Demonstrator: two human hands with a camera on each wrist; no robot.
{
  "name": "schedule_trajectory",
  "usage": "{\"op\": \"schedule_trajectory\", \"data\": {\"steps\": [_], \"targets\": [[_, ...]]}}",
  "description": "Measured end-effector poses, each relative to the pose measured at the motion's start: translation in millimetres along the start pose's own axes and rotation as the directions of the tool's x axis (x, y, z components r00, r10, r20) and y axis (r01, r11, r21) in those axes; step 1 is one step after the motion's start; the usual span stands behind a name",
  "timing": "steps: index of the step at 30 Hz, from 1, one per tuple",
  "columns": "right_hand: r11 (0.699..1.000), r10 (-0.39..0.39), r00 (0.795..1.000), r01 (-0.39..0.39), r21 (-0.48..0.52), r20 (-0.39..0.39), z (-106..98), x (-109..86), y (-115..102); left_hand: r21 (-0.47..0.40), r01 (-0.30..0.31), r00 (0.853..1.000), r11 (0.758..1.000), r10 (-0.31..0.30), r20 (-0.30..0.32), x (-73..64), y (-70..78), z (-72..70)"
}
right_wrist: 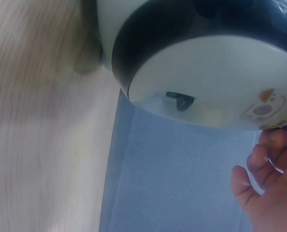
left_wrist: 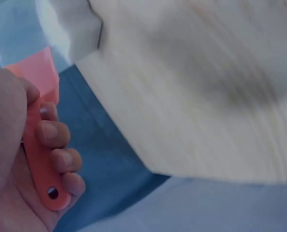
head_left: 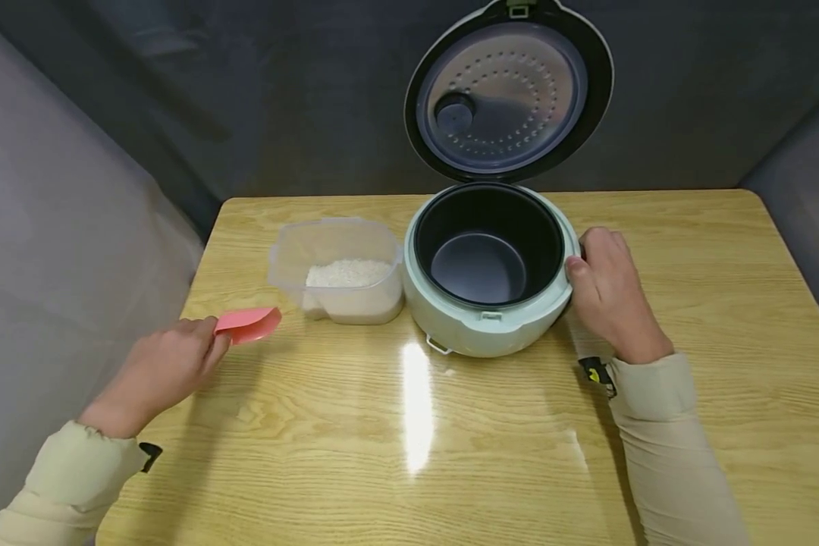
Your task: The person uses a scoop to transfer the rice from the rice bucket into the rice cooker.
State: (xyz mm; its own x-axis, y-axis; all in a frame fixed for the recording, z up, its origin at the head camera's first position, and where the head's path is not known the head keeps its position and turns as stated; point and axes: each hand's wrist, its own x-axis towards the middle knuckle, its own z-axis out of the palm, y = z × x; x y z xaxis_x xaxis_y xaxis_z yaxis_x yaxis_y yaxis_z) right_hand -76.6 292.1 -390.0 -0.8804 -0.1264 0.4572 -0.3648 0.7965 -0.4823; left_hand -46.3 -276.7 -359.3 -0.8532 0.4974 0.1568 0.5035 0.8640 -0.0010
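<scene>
My left hand (head_left: 171, 364) grips a pink scoop (head_left: 251, 324) by its handle, left of the rice container. In the left wrist view, fingers (left_wrist: 56, 134) curl round the scoop's handle (left_wrist: 42, 162), which has a hole at its end. A clear plastic container (head_left: 293, 235) holds white rice (head_left: 348, 274). Beside it stands a pale green rice cooker (head_left: 478, 337), its lid (head_left: 512, 91) raised and its dark inner pot (head_left: 478, 265) bare inside. My right hand (head_left: 610, 296) grips the cooker's right side, thumb at the rim. In the right wrist view, its fingers (right_wrist: 259, 166) curl beside the cooker's body.
The wooden table (head_left: 327, 455) runs out in front of the container and cooker. A dark curtain (head_left: 300, 98) hangs behind the table, close to the raised lid. Grey fabric (head_left: 61, 197) drapes along the left side. The container stands right against the cooker.
</scene>
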Motion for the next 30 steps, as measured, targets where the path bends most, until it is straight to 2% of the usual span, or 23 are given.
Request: {"op": "schedule_trajectory", "data": {"steps": [2, 5, 8, 13, 21, 27, 30], "targets": [[1.0, 0.011, 1.0, -0.011, 0.003, 0.001, 0, -0.6, 0, 0.016, 0.001, 1.0, 1.0, -0.001, -0.007, 0.5, -6.1, -7.9], [1.0, 0.015, 1.0, -0.015, 0.009, 0.004, -1, -1.0, 1, 0.007, 0.037, 0.999, 0.999, -0.037, -0.003, 0.8, -12.9, -18.7], [1.0, 0.012, 1.0, -0.012, 0.012, 0.003, -1, -1.3, 0, -0.007, 0.075, 0.997, 0.997, -0.075, 0.011, 0.5, -17.6, -24.8], [1.0, 0.012, 1.0, -0.012, 0.015, -0.002, -1, -1.6, 0, -0.012, 0.093, 0.995, 0.996, -0.093, 0.023, 1.8, -24.4, -32.9], [1.0, 0.016, 1.0, -0.016, 0.014, -0.001, 0, -1.7, 1, 0.011, 0.148, 0.989, 0.989, -0.149, 0.025, 15.7, -35.6, -55.2], [1.0, 0.007, 1.0, -0.007, 0.014, -0.017, 2, -0.8, 2, -0.019, 0.201, 0.979, 0.979, -0.2, 0.045, 27.0, -36.9, -58.4], [1.0, -0.006, 0.999, 0.006, 0.012, -0.034, 2, -1.4, 3, -0.031, 0.209, 0.977, 0.977, -0.207, 0.054, 33.9, -34.9, -56.0]]}}
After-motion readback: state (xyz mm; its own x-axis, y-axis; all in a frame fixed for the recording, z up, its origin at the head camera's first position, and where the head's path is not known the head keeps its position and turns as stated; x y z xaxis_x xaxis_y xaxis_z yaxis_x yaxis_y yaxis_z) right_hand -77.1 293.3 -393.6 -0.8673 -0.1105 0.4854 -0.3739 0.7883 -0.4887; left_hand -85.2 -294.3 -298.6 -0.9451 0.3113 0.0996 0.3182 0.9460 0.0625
